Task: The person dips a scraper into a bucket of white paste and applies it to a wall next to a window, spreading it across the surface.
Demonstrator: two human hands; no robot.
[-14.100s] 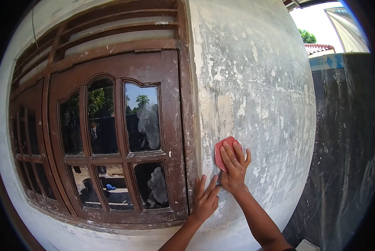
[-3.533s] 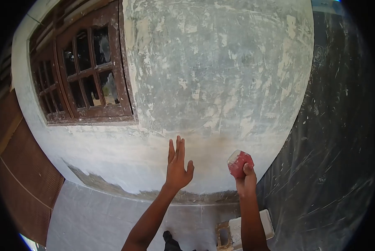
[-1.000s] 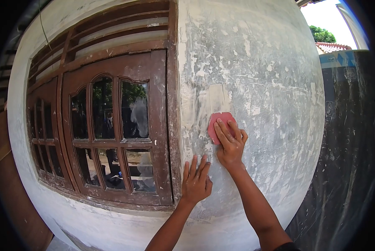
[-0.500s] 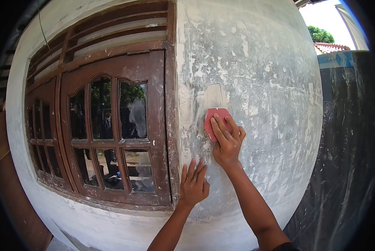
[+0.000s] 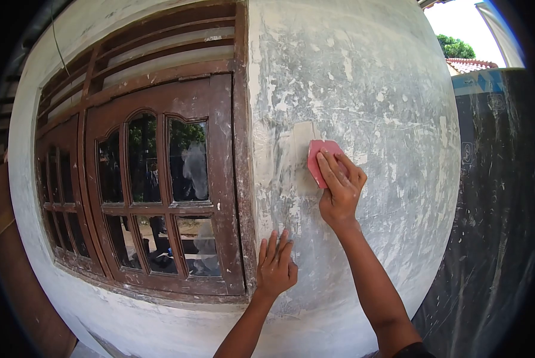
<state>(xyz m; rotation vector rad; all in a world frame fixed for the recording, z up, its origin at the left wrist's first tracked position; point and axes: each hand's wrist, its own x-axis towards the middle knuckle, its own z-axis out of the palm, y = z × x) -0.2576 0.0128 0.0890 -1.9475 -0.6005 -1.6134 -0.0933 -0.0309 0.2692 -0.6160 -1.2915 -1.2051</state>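
The right hand point(image 5: 339, 188) lies flat on a red sanding pad point(image 5: 320, 156), its fingers laid close together over the pad's lower right part and pressing it against the plastered wall point(image 5: 393, 113). The thumb is tucked along the hand's right edge. The pad sits just at one o'clock from the picture's middle, and its upper left corner shows free of the fingers. It touches the lower right edge of a pale, smooth patch of filler point(image 5: 302, 136), which stands at eleven o'clock from the pad. The left hand point(image 5: 276, 265) is at about seven o'clock from the right hand, well below the pad. It holds nothing: the palm rests flat on the wall, fingers pointing up and slightly spread. Its little-finger side is just beside the brown wooden window frame point(image 5: 223, 179), whose upright runs at nine o'clock from the pad. The wall is grey-white, scraped and blotched with lighter patches. The frame is flecked with white, and its arched glass panes point(image 5: 189, 160) reflect trees and dim shapes. At three o'clock hangs a black plastic sheet point(image 5: 497, 209), streaked with white. At one o'clock, above it, a tiled roof point(image 5: 473, 64) and a green treetop point(image 5: 455, 46) stand against bright sky.
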